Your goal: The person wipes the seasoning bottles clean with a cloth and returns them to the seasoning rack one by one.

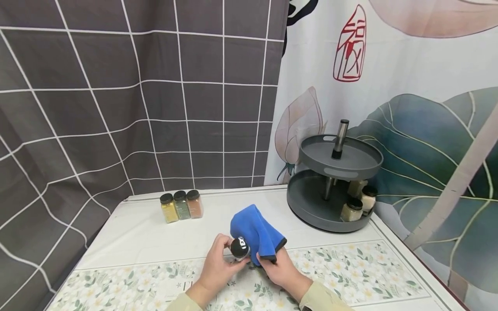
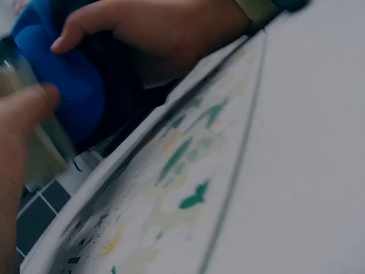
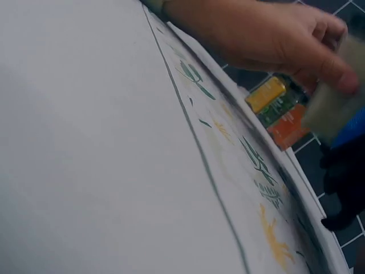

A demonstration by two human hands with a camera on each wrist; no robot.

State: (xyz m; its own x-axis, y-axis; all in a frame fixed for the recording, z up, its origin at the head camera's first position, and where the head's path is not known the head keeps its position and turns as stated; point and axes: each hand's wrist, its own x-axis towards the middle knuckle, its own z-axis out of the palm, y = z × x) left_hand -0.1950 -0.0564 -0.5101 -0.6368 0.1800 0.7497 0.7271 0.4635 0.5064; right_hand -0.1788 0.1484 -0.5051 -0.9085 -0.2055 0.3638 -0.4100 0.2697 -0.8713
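Head: my left hand (image 1: 221, 264) grips the held jar (image 1: 239, 248), black lid toward the camera, over the near-middle of the worktop (image 1: 128, 235). My right hand (image 1: 283, 271) grips the blue cloth (image 1: 253, 231), dark edging hanging on its right. Jar sits just left of the cloth; can't tell if they touch. Floral strip (image 1: 148, 280) runs along the near side. Far left: yellow jar (image 1: 169, 211), green jar (image 1: 182, 209), orange jar (image 1: 195, 207), in a row, upright. Far right: two-tier stand (image 1: 311, 194), three pale jars (image 1: 351, 210) at the right of its lower tier.

Left wrist: blurry. Left thumb and pale jar contents at the left edge, cloth close by, right hand on the cloth.

Right wrist: left hand pinches the jar; yellow, green and orange jars beyond it. Cloth partly in frame at the right edge; right-hand fingers too dark to read here.
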